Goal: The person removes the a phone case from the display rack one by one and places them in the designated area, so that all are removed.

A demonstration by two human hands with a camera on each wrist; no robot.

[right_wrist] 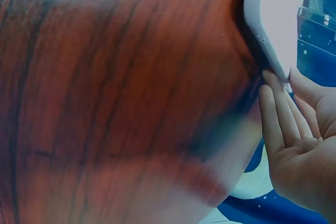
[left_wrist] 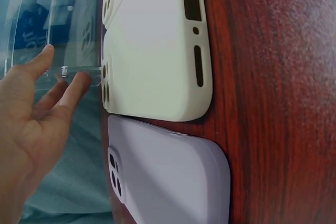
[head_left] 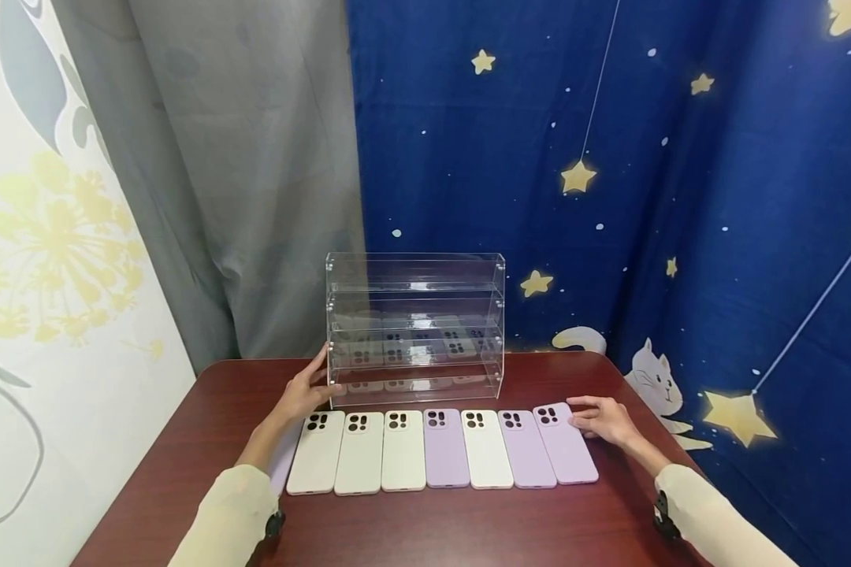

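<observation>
On the table stands a clear acrylic display rack (head_left: 415,323) with tiered shelves. My left hand (head_left: 305,392) touches its lower left side with fingers extended; in the left wrist view, the fingertips (left_wrist: 79,80) lie right at the rack's corner. A row of cream and lilac phone cases stretches in front of the rack, camera cutouts toward it. At the row's right end, my right hand (head_left: 605,420) pinches the upper right corner of a lilac phone case (head_left: 569,453), with the thumb on its back. Another lilac case (left_wrist: 168,171) at the left end is partly hidden by my left forearm in the head view.
The dark red wooden table (head_left: 440,531) extends in front of the row. Behind it hang a grey curtain (head_left: 255,173) and a blue star-patterned curtain (head_left: 461,173). A white patterned panel (head_left: 64,315) borders the table on the left.
</observation>
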